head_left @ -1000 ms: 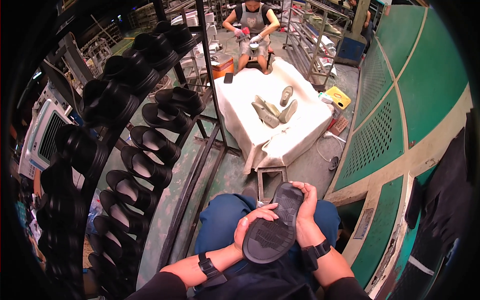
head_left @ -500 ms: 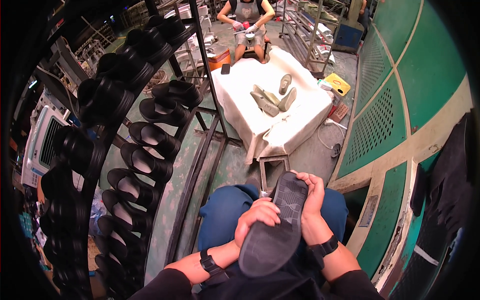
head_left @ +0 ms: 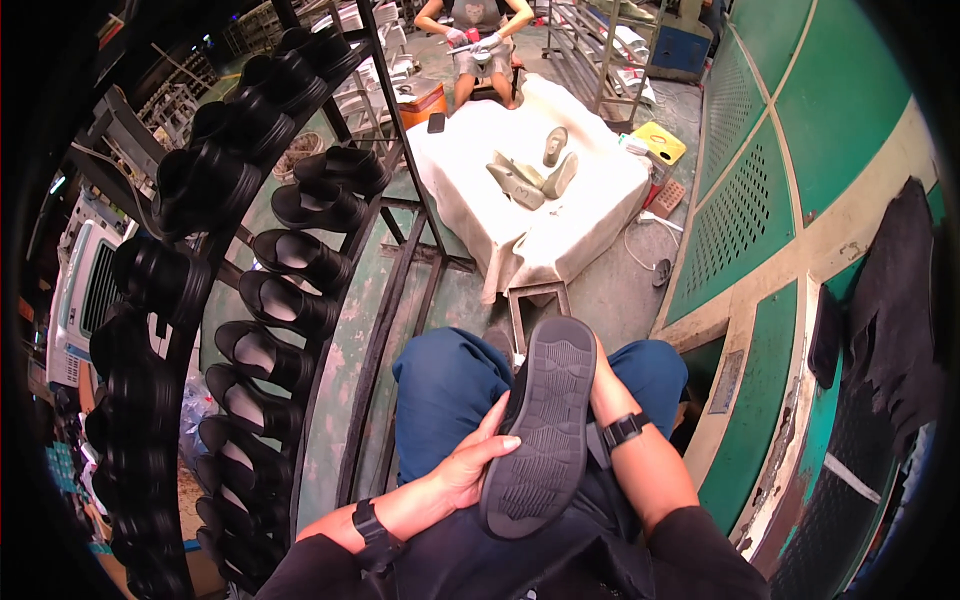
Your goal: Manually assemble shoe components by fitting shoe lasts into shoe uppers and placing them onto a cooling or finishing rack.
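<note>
A black shoe [head_left: 545,425] is held over my lap, its dark grey patterned sole turned toward me. My left hand [head_left: 474,464] grips the shoe's lower left edge. The thumb lies against the sole's side, and the other fingers go behind it. On the upper right side, my right hand [head_left: 604,388] supports the shoe from behind, with its fingers hidden by it. Both wrists carry black bands. Beneath the shoe are my blue-trousered knees [head_left: 450,390] and dark apron.
A metal rack with rows of black shoes [head_left: 270,350] stands at my left. Ahead, a white-covered table [head_left: 460,170] bears several shoe lasts [head_left: 520,183] and a phone. Beyond it sits a person [head_left: 482,40] in gloves. Green panels [head_left: 740,230] line the right side.
The shoe has turned so its sole faces me more squarely. My left hand has moved from across the sole to its left edge; my right fingers have slipped behind. The view has shifted slightly.
</note>
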